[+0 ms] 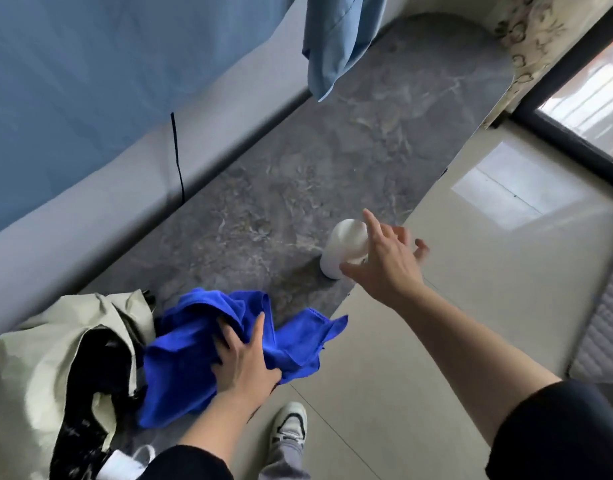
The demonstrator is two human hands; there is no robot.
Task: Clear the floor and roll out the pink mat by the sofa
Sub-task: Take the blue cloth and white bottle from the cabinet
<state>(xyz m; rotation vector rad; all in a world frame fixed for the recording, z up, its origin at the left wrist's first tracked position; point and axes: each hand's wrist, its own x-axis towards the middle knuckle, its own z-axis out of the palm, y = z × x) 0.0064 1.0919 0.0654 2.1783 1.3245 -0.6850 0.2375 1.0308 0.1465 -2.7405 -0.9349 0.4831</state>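
Observation:
A bright blue towel (180, 362) lies crumpled on the floor at the near end of a grey marbled rug (332, 161). My left hand (244, 358) presses down on the towel, its fingers gripping the cloth. A white plastic jug (339, 247) stands on the rug's right edge. My right hand (388, 258) hovers right over the jug with fingers spread, holding nothing. The grey sofa (90, 209) with a blue cover (90, 64) runs along the left. No pink mat is in view.
A pale green jacket with a dark lining (55, 375) lies heaped at the bottom left. A light blue garment (332, 39) hangs over the rug's far end. Beige floor tiles (454, 323) spread to the right. My shoe (289, 429) stands on them.

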